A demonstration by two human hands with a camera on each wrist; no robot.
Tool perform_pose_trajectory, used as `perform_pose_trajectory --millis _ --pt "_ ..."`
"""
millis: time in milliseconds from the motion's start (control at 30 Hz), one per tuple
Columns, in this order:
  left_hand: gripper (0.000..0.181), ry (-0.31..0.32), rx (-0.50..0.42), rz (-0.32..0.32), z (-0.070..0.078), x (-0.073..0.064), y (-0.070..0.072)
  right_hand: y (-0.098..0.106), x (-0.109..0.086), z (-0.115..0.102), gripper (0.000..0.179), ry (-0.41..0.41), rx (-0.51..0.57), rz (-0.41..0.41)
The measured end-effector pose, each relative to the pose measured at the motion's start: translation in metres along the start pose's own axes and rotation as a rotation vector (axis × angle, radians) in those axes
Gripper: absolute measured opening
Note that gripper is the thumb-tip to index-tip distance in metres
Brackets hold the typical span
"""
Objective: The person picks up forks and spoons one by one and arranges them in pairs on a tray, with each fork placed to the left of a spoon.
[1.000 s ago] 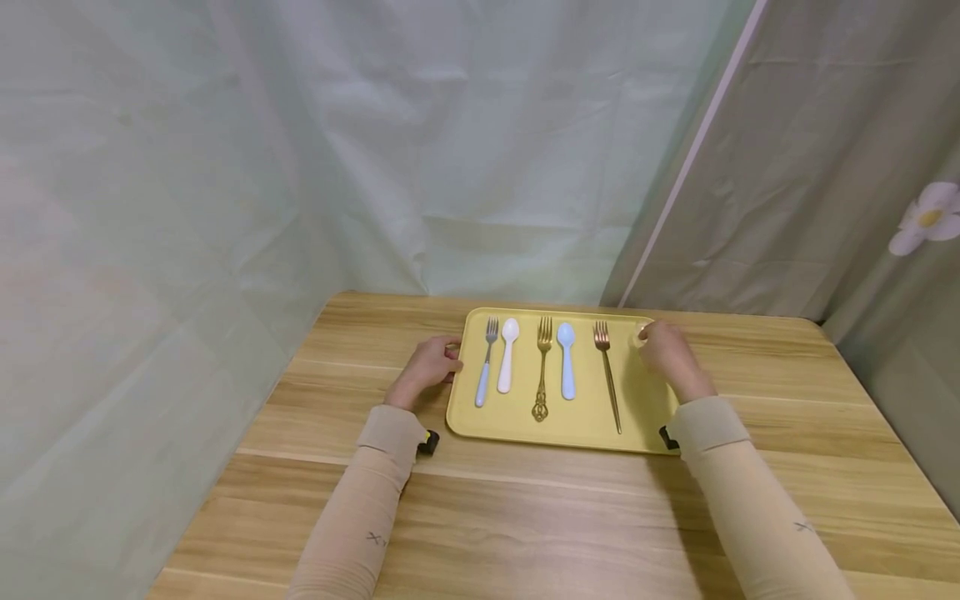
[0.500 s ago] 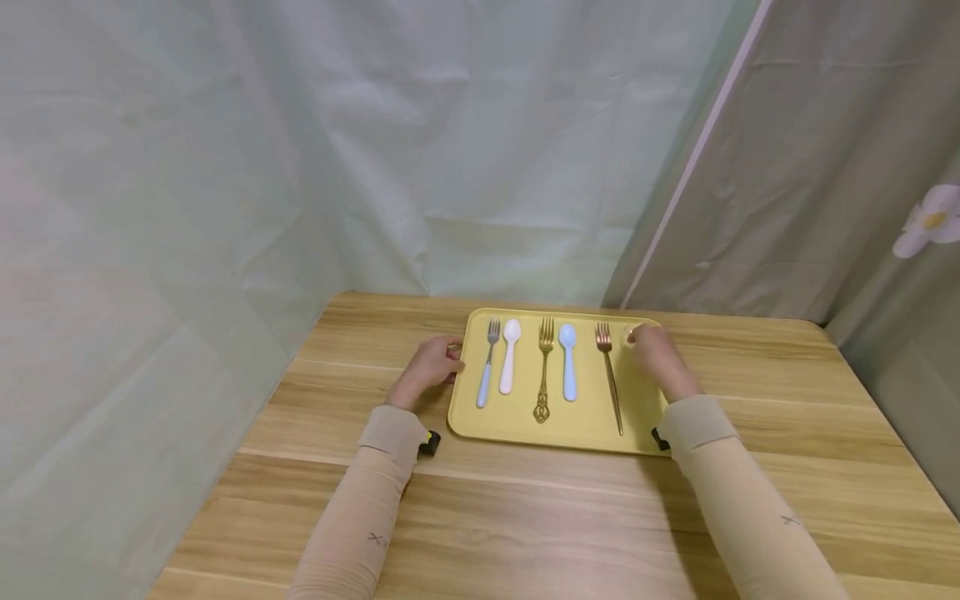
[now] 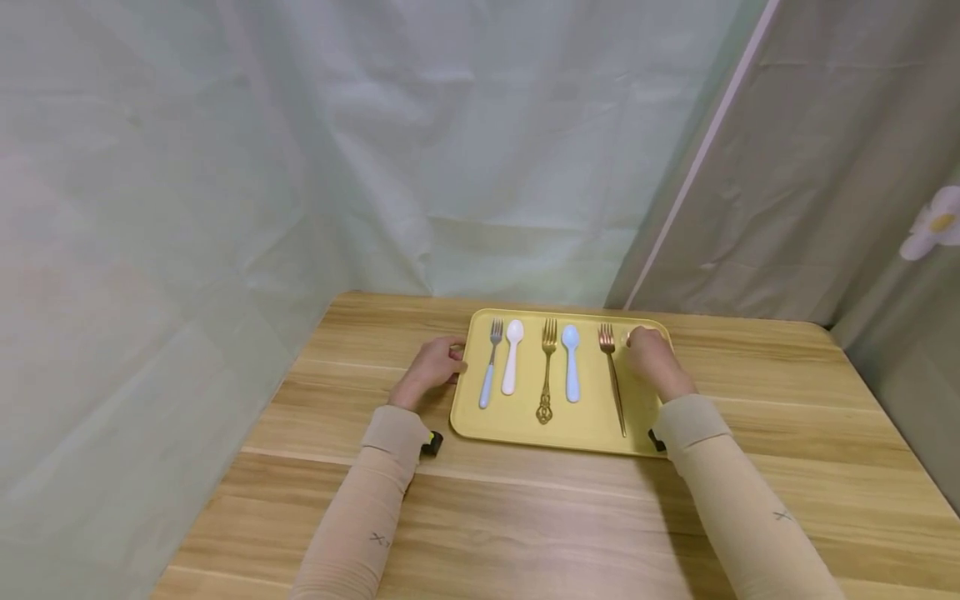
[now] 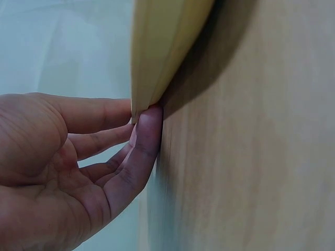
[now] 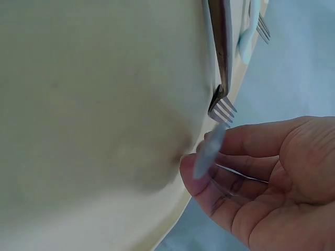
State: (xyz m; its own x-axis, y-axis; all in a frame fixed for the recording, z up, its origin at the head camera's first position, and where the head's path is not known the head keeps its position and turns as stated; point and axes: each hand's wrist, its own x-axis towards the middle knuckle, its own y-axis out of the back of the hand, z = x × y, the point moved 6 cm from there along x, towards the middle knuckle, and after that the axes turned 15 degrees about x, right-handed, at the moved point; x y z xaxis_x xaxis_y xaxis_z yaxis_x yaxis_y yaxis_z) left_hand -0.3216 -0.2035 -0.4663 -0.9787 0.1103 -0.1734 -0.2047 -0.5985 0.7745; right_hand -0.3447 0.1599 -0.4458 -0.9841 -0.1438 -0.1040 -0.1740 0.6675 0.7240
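A yellow tray (image 3: 517,425) lies on the table with cutlery in a row. My left hand (image 3: 431,364) pinches its left rim; in the left wrist view, the thumb presses the rim and the fingers (image 4: 149,128) curl beneath it. From left to right lie a blue-handled fork (image 3: 487,385), a white spoon (image 3: 511,367), an ornate gold fork (image 3: 545,379), a light blue spoon (image 3: 572,362) and a copper-coloured fork (image 3: 613,383). Over the tray's right end, my right hand (image 3: 652,358) pinches a small, clear, rounded piece (image 5: 210,151); its full shape is hidden.
The wooden table (image 3: 525,517) extends in front of the tray and to both sides. Pale curtains (image 3: 480,167) hang close behind its far edge and at the left. A grey curtain (image 3: 787,208) closes off the right side.
My right hand has moved a little left over the tray with the clear piece, closer to the copper-coloured fork. The left hand stays at the rim, and the cutlery keeps its place.
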Motion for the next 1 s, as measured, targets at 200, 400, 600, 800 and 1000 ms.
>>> perform_pose_trajectory --millis 200,400,600,800,1000 --pt "0.053 -0.004 0.007 0.000 0.0023 -0.0008 0.0002 0.0001 0.0001 -0.0005 0.026 -0.002 -0.034 0.007" --pt "0.052 -0.013 0.010 -0.001 0.0029 -0.0016 0.0016 -0.0017 0.0020 0.0009 0.026 0.000 -0.039 0.007" --pt "0.052 -0.017 0.013 -0.004 0.0027 -0.0025 0.0024 -0.0028 0.0012 0.0005 0.023 -0.037 -0.036 0.007" --pt "0.053 -0.010 0.022 -0.006 0.0020 -0.0019 0.0023 -0.0036 -0.0001 0.0005 0.023 -0.056 -0.028 0.005" --pt "0.052 -0.001 0.011 -0.002 0.0000 -0.0006 0.0009 -0.0038 0.0002 -0.0012 0.026 -0.034 -0.024 0.013"
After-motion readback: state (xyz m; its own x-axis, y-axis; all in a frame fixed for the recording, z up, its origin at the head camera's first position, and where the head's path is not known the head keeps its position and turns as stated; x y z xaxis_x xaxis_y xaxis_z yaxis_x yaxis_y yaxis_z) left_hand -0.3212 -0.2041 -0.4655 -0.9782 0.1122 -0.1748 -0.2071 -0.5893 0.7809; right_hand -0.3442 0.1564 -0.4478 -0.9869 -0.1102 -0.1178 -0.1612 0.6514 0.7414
